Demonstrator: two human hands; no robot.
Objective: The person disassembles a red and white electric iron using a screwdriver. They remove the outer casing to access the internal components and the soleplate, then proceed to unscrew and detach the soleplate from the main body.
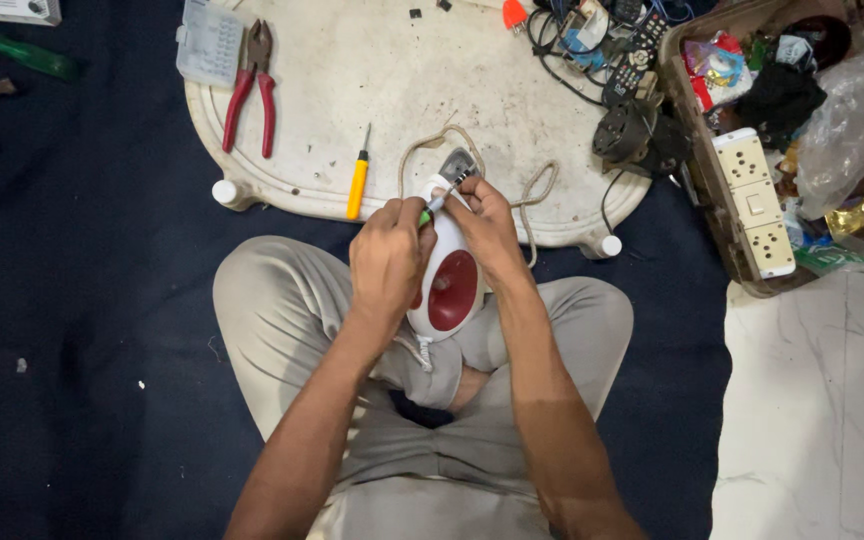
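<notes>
A white and red electric clothes iron (449, 285) stands on end in my lap, its rear end up against the edge of a low white table (402, 80). My left hand (387, 258) is closed around a small green-handled screwdriver (432, 208) whose tip points into the iron's open rear end. My right hand (487, 228) grips the iron's upper body from the right side. The iron's beige cord (532, 190) loops over the table edge.
On the table lie red-handled pliers (250, 85), a yellow-handled screwdriver (357, 180), a clear parts box (209, 40) and a tangle of cables and remotes (612, 45). A box with a white socket strip (755, 200) stands right. A green screwdriver (27, 55) lies on the dark mat.
</notes>
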